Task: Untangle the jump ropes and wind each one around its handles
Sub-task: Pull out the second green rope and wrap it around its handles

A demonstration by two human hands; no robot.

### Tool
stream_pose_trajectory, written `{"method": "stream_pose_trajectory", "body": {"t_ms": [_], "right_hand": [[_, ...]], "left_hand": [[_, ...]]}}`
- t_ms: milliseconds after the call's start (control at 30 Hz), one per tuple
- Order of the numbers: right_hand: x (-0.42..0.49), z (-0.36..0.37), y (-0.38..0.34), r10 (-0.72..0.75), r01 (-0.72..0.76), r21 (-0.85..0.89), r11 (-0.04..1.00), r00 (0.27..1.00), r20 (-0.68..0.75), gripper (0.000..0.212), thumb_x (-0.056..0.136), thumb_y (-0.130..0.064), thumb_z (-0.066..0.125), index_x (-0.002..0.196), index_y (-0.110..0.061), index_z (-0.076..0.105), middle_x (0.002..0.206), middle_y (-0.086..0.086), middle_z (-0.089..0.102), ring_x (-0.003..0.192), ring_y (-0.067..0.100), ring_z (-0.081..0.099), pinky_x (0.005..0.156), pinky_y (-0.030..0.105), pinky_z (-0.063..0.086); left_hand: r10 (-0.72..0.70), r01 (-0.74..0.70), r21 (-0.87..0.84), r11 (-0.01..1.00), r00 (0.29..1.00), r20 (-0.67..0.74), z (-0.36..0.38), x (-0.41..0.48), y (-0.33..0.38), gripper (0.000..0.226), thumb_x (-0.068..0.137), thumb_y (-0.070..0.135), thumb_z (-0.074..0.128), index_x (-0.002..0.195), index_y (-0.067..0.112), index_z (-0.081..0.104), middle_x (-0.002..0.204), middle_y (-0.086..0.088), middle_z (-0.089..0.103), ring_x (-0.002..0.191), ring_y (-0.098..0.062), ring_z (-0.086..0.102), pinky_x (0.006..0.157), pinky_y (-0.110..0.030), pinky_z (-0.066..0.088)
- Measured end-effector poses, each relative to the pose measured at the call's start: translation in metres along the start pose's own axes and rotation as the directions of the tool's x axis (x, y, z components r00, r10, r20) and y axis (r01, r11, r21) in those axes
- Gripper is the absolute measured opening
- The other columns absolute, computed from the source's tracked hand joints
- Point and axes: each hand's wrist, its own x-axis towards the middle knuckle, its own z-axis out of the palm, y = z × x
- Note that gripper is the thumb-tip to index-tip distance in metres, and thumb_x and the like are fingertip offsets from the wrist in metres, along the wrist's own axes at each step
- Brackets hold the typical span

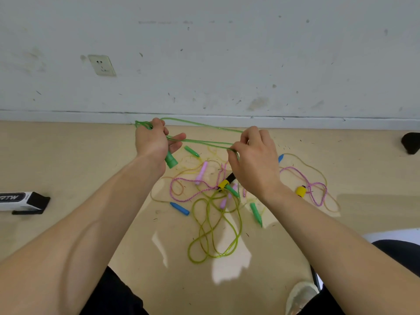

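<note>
My left hand (152, 142) grips a green handle (171, 160) that sticks out below the palm, with loops of green jump rope (200, 142) bunched at its top. The green strands stretch right to my right hand (254, 160), which pinches them between thumb and fingers. Both hands hover above a tangle on the floor: a yellow-green rope (213, 237), a pink braided rope (188, 196) with pink handles (201, 172), a pale yellow rope with blue handles (180, 208), loose green handles (256, 213) and yellow-capped black handles (225, 183).
The floor (91, 160) is beige and meets a white wall with a socket (102, 65). A white and black box (22, 202) lies at the left. A dark object (411, 142) sits at the far right. My shoe (300, 296) and dark trousers are at the bottom.
</note>
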Motion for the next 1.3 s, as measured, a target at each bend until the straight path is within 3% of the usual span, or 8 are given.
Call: {"method": "stream_pose_trajectory", "body": {"t_ms": [167, 333, 467, 667, 867, 1000, 1167, 1300], "right_hand": [[0.009, -0.014, 0.001, 0.092, -0.118, 0.107, 0.987, 0.971, 0.222, 0.027, 0.095, -0.036, 0.059, 0.078, -0.018, 0.069, 0.085, 0.002, 0.052, 0.078, 0.025, 0.052, 0.059, 0.031, 0.036], [-0.005, 0.007, 0.040, 0.399, -0.358, -0.228, 0.905, 0.533, 0.746, 0.031, 0.096, -0.034, 0.046, 0.070, -0.017, 0.048, 0.071, 0.003, 0.053, 0.073, 0.030, 0.056, 0.059, 0.029, 0.039], [-0.010, 0.005, 0.055, 0.406, -0.466, -0.197, 0.863, 0.405, 0.819, 0.031, 0.099, -0.029, 0.048, 0.074, -0.011, 0.055, 0.073, 0.007, 0.059, 0.070, 0.032, 0.061, 0.063, 0.036, 0.053], [0.023, -0.037, 0.016, 0.030, -0.795, 0.486, 0.364, 0.531, 0.847, 0.030, 0.106, -0.028, 0.046, 0.086, -0.012, 0.061, 0.072, 0.002, 0.062, 0.058, 0.015, 0.055, 0.053, 0.024, 0.045], [0.045, -0.066, 0.001, -0.049, -0.764, 0.623, -0.167, 0.637, 0.769, 0.026, 0.106, -0.030, 0.043, 0.086, -0.018, 0.056, 0.073, -0.001, 0.059, 0.059, 0.013, 0.054, 0.050, 0.021, 0.042], [0.055, -0.076, 0.012, 0.151, -0.597, 0.676, -0.431, 0.692, 0.706, 0.026, 0.106, -0.031, 0.042, 0.087, -0.022, 0.056, 0.074, -0.005, 0.062, 0.062, 0.010, 0.058, 0.051, 0.021, 0.046], [0.056, -0.082, 0.029, 0.236, -0.594, 0.648, -0.478, 0.624, 0.745, 0.027, 0.105, -0.034, 0.045, 0.083, -0.023, 0.057, 0.071, -0.007, 0.058, 0.057, 0.008, 0.054, 0.049, 0.020, 0.043], [0.054, -0.084, 0.012, 0.079, -0.791, 0.563, -0.239, 0.562, 0.824, 0.029, 0.104, -0.036, 0.046, 0.081, -0.022, 0.055, 0.063, -0.007, 0.050, 0.047, 0.009, 0.045, 0.043, 0.020, 0.038]], "left_hand": [[-0.041, 0.040, -0.010, 0.999, 0.998, -0.049, -0.011, 0.011, 0.000, 0.024, 0.108, 0.022, 0.039, 0.090, 0.009, 0.048, 0.085, -0.002, 0.050, 0.074, -0.026, 0.075, 0.050, -0.026, 0.054], [-0.039, 0.034, -0.048, 0.998, 0.995, -0.091, -0.018, 0.017, 0.000, 0.020, 0.107, 0.022, 0.039, 0.096, 0.009, 0.048, 0.088, -0.001, 0.052, 0.075, -0.024, 0.076, 0.045, -0.023, 0.048], [0.004, -0.004, 0.006, 1.000, 0.995, -0.102, -0.023, 0.017, 0.001, 0.018, 0.108, 0.025, 0.037, 0.104, 0.011, 0.048, 0.087, 0.001, 0.059, 0.072, -0.018, 0.076, 0.047, -0.023, 0.051], [-0.070, -0.020, 0.305, 0.952, 0.957, 0.282, -0.010, -0.003, -0.026, 0.022, 0.108, 0.023, 0.042, 0.108, 0.005, 0.055, 0.106, -0.006, 0.070, 0.095, -0.027, 0.071, 0.054, -0.026, 0.058], [-0.145, -0.077, 0.305, 0.949, 0.754, 0.640, 0.015, -0.047, -0.059, 0.017, 0.106, 0.028, 0.046, 0.103, 0.015, 0.056, 0.105, 0.008, 0.075, 0.108, -0.016, 0.067, 0.085, -0.035, 0.056], [-0.213, -0.067, 0.328, 0.942, 0.635, 0.742, 0.017, -0.058, -0.065, 0.022, 0.107, 0.022, 0.043, 0.096, 0.007, 0.054, 0.094, -0.008, 0.074, 0.094, -0.030, 0.073, 0.092, -0.033, 0.053], [-0.104, -0.129, 0.338, 0.932, 0.797, 0.594, 0.019, -0.054, -0.068, 0.023, 0.108, 0.024, 0.041, 0.104, 0.007, 0.056, 0.100, 0.003, 0.075, 0.090, -0.021, 0.074, 0.088, -0.037, 0.053], [-0.035, -0.041, 0.170, 0.985, 0.906, 0.422, 0.028, -0.049, -0.058, 0.021, 0.108, 0.025, 0.041, 0.107, 0.011, 0.056, 0.116, 0.002, 0.072, 0.102, -0.019, 0.071, 0.091, -0.033, 0.056]]}}
